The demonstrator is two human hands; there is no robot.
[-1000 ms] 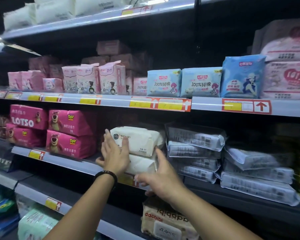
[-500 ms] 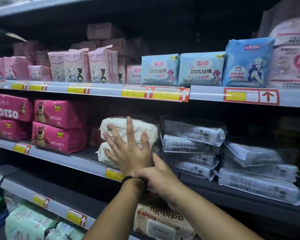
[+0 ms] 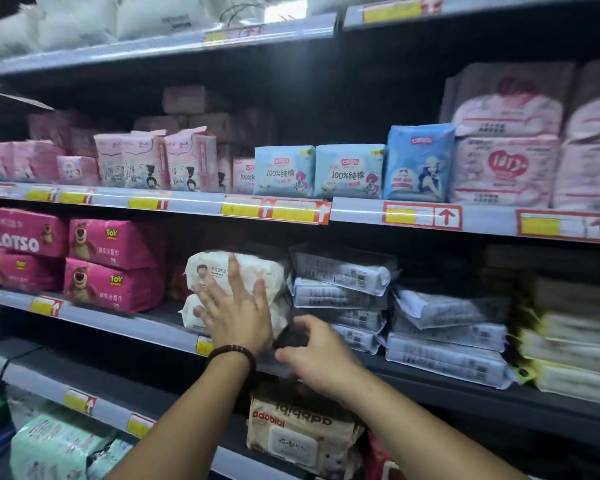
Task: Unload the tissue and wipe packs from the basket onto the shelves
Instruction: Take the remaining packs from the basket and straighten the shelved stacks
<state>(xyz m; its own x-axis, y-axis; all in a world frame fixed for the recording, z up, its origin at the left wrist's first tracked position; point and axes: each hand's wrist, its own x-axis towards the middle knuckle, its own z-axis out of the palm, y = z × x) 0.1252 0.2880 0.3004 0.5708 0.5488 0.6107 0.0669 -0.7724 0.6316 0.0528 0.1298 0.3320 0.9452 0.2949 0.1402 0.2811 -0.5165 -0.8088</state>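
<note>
The light is dim and comes from above. The white packs point(image 3: 84, 26) on top glow and look smeared. The back of the shelves point(image 3: 361, 91) is dark. The pink packs point(image 3: 28, 237) at the left edge are blurry. The rail point(image 3: 485, 220) bends and tilts near the sides. The middle looks sharper.
</note>
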